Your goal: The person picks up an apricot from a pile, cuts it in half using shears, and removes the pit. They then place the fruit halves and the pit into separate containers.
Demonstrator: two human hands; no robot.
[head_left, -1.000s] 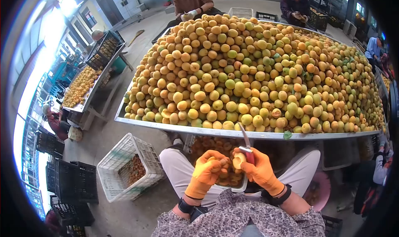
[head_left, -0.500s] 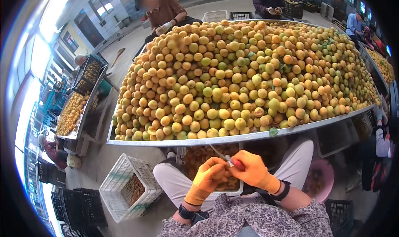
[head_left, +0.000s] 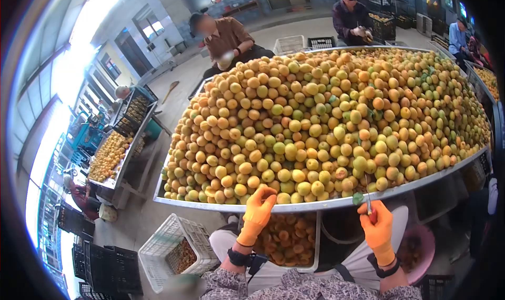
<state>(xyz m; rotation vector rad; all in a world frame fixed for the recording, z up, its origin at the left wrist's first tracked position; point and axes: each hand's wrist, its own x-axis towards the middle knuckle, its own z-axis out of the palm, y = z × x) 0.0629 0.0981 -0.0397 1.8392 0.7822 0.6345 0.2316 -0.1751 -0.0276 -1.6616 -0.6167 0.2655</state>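
My left hand, in an orange glove, is at the front rim of the tray, against the lowest fruit. Its fingers are curled, and what they hold, if anything, is hidden. My right hand, gloved alike, grips a small knife with a red handle, its thin blade pointing up past the rim. Before me a metal-edged tray bears a large heap of yellow-green apricots. Below the rim, between my knees, a crate holds halved apricots.
A white crate with a few brown bits stands at my left, beside black crates. A pink basin lies at my right. Across the heap sit a person in brown and another in a dark shirt.
My hands, together over the crate before, have parted. The left has gone forward to the heap, while the right has moved right with the knife. The view has tilted up.
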